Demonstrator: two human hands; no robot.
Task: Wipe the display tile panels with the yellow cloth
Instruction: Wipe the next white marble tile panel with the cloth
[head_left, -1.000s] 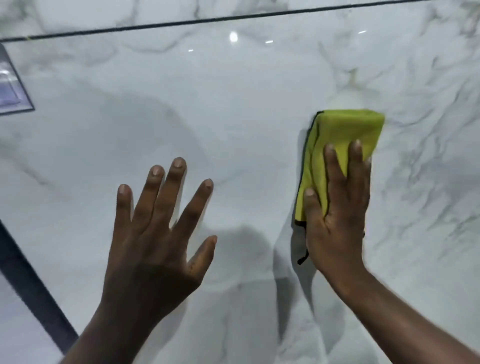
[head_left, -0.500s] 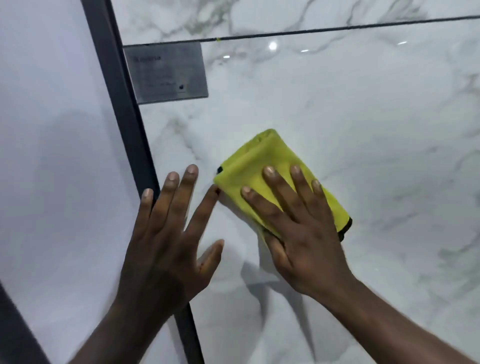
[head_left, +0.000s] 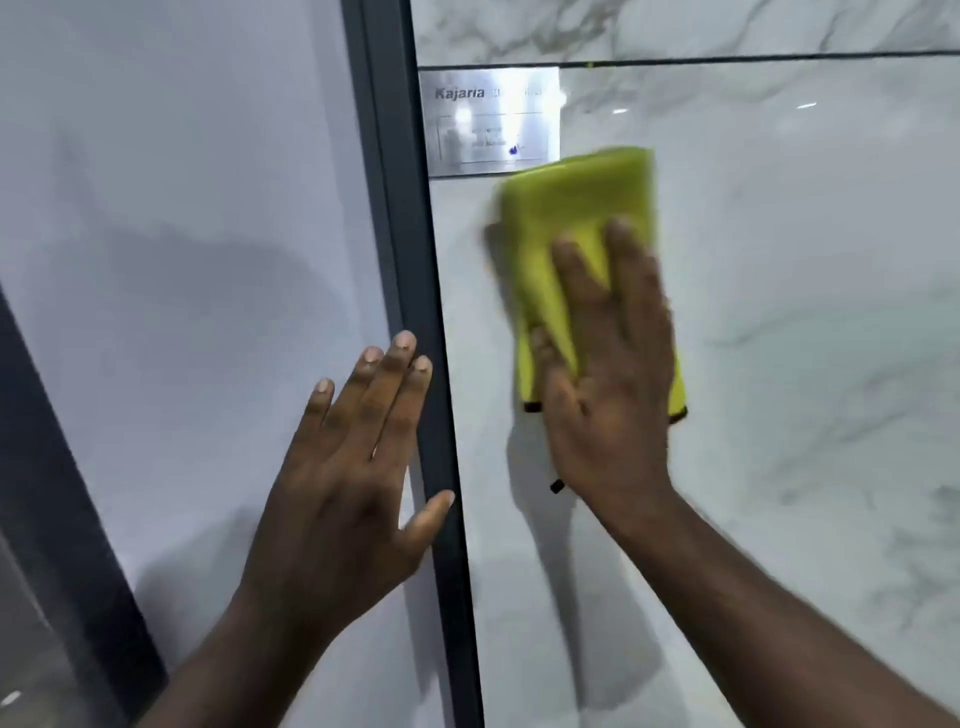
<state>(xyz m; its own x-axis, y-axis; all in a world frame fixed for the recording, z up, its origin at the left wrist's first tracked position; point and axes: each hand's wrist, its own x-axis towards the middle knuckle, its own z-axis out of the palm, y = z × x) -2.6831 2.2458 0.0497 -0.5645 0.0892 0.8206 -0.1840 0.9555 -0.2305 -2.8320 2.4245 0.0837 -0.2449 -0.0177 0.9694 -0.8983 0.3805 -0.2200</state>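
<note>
A folded yellow cloth (head_left: 566, 223) lies flat against a glossy white marble tile panel (head_left: 779, 312), just below a silver label plate. My right hand (head_left: 608, 374) presses the cloth to the panel with straight fingers spread over its lower half. My left hand (head_left: 353, 467) is flat with fingers straight, resting across the edge of the plain pale grey panel (head_left: 182, 260) and the dark frame strip; its thumb reaches onto the frame.
A dark grey vertical frame strip (head_left: 410, 312) separates the two panels. A silver label plate (head_left: 491, 119) reading "Kajaria" sits at the marble panel's top left corner. A thin dark joint line (head_left: 753, 60) runs above. Another dark frame (head_left: 57, 493) stands at far left.
The cloth and my right hand have moved left and then up toward the label plate. My left hand has shifted left onto the frame strip and the grey panel's edge.
</note>
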